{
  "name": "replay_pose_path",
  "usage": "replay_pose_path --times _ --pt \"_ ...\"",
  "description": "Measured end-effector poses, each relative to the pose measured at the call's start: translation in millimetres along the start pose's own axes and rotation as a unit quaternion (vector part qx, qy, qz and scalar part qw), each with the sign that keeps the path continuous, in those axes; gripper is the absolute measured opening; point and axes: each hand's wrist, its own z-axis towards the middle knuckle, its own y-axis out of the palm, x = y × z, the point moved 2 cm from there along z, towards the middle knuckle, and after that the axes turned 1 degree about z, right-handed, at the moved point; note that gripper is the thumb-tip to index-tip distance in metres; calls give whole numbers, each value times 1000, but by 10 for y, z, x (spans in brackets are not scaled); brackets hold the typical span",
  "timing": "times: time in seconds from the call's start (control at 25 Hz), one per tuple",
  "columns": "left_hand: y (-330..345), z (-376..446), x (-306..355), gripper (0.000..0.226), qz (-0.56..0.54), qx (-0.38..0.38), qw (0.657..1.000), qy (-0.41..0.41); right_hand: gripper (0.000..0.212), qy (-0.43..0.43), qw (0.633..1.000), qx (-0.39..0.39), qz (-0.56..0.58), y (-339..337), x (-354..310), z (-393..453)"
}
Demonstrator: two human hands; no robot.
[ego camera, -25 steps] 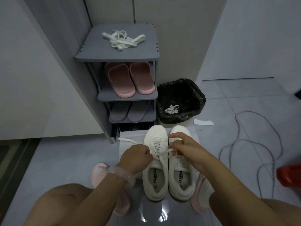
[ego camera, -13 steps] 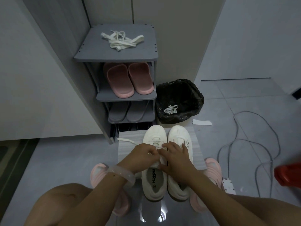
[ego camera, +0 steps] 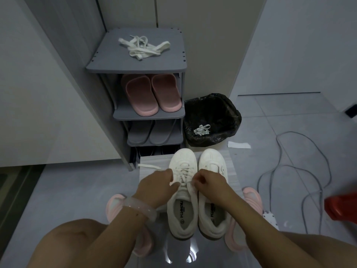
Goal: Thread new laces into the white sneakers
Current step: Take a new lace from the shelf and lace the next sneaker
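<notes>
Two white sneakers stand side by side, toes pointing away from the person, on a pale grey mat (ego camera: 232, 167) on the floor. The left sneaker (ego camera: 183, 192) carries a white lace (ego camera: 182, 172) crossed through its eyelets; the right sneaker (ego camera: 211, 194) shows bare eyelets where visible. The left hand (ego camera: 156, 187), a translucent bracelet (ego camera: 140, 208) on its wrist, has its fingers curled at the left side of the lacing and pinches the lace, one loose end (ego camera: 148, 166) trailing left across the mat. The right hand (ego camera: 209, 181) is curled, fingertips pinching the lace at the inner edge of the left sneaker. Behind stands a grey shoe rack (ego camera: 135, 64) with a heap of spare laces (ego camera: 143, 47) on top and pink slippers (ego camera: 152, 93) on the shelf below. Just beside it is a bin (ego camera: 212, 120) lined in black, holding a discarded lace (ego camera: 201, 130)
</notes>
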Motion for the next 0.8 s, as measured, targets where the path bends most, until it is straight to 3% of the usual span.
replay_pose_path --times 0.2,0.36,0.56,0.68,0.8 --pt "135 50 20 23 55 -63 996 17 11 -20 996 14 -80 60 -23 16" --pt "91 53 26 25 30 -48 998 14 8 -24 996 84 15 64 -34 -5" --pt "76 32 81 32 -4 -32 999 12 22 -33 997 40 65 50 -57 -16" --pt "79 54 121 39 -55 -55 997 28 60 -24 999 -18 -31 117 -59 -62" --pt "91 37 177 41 -85 -76 992 50 66 -9 998 7 -66 184 -39 -66"
